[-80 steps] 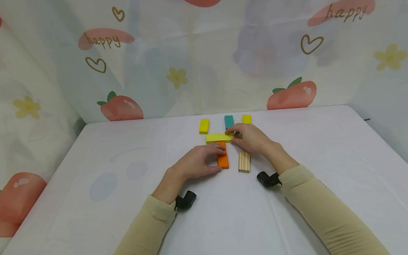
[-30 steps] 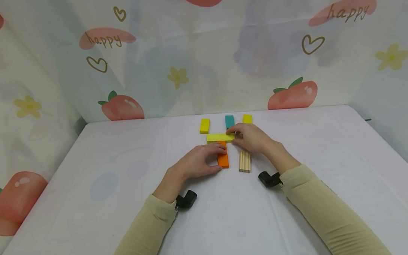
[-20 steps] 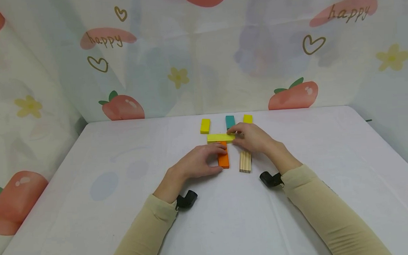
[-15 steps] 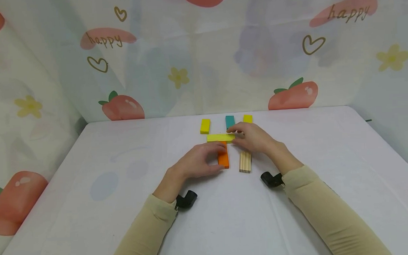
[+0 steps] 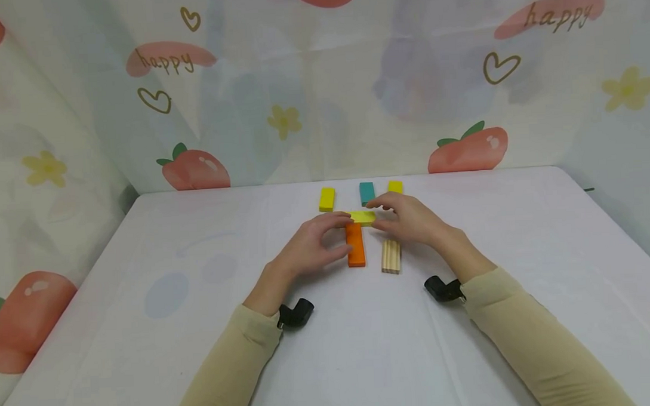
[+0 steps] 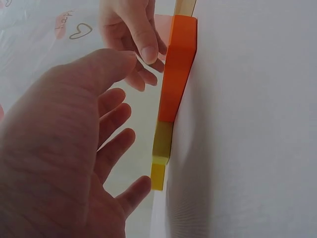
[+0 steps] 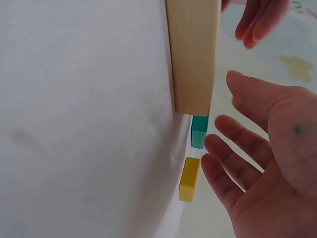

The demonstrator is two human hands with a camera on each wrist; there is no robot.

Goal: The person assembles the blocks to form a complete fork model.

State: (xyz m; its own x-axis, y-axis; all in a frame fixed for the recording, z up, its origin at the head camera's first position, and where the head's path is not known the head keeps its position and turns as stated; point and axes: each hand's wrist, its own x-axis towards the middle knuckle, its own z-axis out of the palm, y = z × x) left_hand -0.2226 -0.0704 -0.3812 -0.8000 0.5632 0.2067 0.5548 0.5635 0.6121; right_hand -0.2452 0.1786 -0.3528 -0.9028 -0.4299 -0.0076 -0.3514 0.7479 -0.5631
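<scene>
A yellow-green block [image 5: 363,218] is set crosswise on a white table [image 5: 336,370], near the far edge, its left end covered by fingertips in the head view. Its near side is met, or nearly met, by the far end of an orange block [image 5: 356,247], so that a T is formed.

Over these two blocks a left hand [image 5: 307,242] is held, thumb and fingers well parted; in the left wrist view nothing is seen to be gripped. By the right end of the yellow-green block a right hand [image 5: 414,221] is held, its fingers loosely bent and spread, with nothing grasped; whether a fingertip is touching cannot be told.

By judgement, the step in hand is the squaring-up of the T, seemingly all but done. For the next move, both hands would need to be lifted clear without the joint being nudged, or another block pinched by its sides.

Just beside the right hand, on the near side, a grooved wooden block [image 5: 391,257] is laid. Farther off, a left yellow block [image 5: 327,199], a teal block [image 5: 366,194] and a partly hidden right yellow block [image 5: 395,187] are spaced apart, before a fruit-printed cloth [image 5: 343,107].
</scene>
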